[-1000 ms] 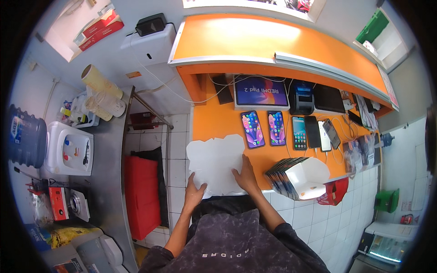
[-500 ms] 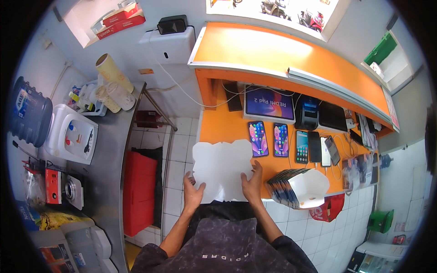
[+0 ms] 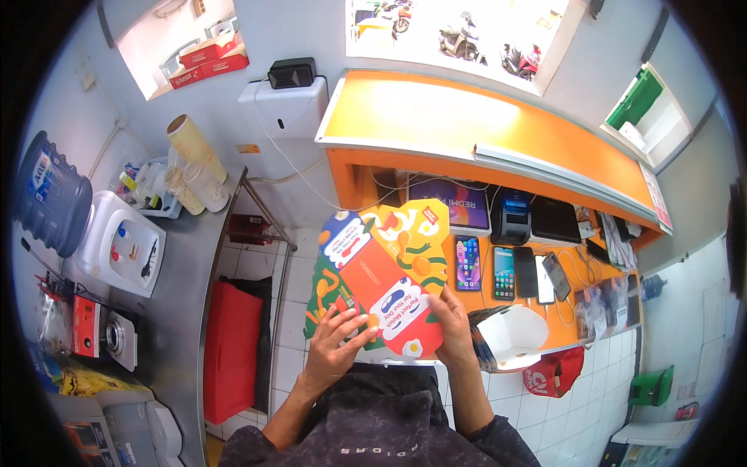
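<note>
A flat cardboard food-box blank (image 3: 369,268), printed in red, yellow, green and blue, is held tilted in front of me, its printed side showing. My right hand (image 3: 451,319) grips its right edge, thumb on the print and the other fingers behind. Across the lower left part lies my left hand (image 3: 334,350), its fingers spread on the print; its thumb is hard to make out. Next to my right hand stands a nested stack of formed boxes (image 3: 510,338) with white insides. Behind the blank, part of the orange counter is hidden.
Two lit phones (image 3: 468,263) (image 3: 504,272), other phones and cables lie on the counter. A tablet box (image 3: 451,204) and a black printer (image 3: 513,216) stand under the orange shelf (image 3: 467,117). Left are a steel table (image 3: 183,272) and a red crate (image 3: 233,350).
The blank has been turned over from its plain white side to its printed side and raised. My left hand has moved from its left edge onto its face. The view has shifted slightly.
</note>
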Demonstrator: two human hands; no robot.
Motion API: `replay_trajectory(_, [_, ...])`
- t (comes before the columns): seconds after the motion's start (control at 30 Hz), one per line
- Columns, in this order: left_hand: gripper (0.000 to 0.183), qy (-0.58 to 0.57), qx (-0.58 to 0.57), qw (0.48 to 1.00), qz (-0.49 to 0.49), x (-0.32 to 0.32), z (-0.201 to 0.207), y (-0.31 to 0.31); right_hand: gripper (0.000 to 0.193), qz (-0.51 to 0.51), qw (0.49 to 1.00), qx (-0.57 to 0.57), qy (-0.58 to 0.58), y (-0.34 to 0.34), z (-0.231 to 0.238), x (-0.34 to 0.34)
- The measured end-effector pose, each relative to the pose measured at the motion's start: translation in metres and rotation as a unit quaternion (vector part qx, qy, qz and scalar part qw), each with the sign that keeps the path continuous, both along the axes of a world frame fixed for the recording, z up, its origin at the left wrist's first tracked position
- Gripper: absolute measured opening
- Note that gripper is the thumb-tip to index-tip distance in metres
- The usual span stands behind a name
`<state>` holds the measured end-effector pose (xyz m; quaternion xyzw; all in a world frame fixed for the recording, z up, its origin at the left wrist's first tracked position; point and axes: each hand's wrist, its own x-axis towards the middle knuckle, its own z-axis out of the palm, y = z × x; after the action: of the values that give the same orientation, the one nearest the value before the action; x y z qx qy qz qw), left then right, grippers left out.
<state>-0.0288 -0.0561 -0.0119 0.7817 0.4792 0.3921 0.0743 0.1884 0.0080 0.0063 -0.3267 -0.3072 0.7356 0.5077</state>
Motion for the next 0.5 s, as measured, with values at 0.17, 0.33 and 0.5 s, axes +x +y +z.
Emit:
replay_trajectory(0.17, [0.052,-0.025,-0.098,0.992,-0.070,0.000,0.024,0.006,0.041,0.025,0.985,0.024,-0.168,0.001,0.016,0.009])
replay_trajectory(0.33, [0.049,0.018,0.018,1.000,0.000,0.018,0.034,0.028,0.036,0.133,0.981,0.005,-0.139,-0.014,0.008,0.008])
replay_trajectory(0.5, [0.056,0.054,0.000,0.998,0.012,0.033,0.036,0.039,0.035,0.153,0.978,0.065,-0.127,-0.027,0.007,0.008])
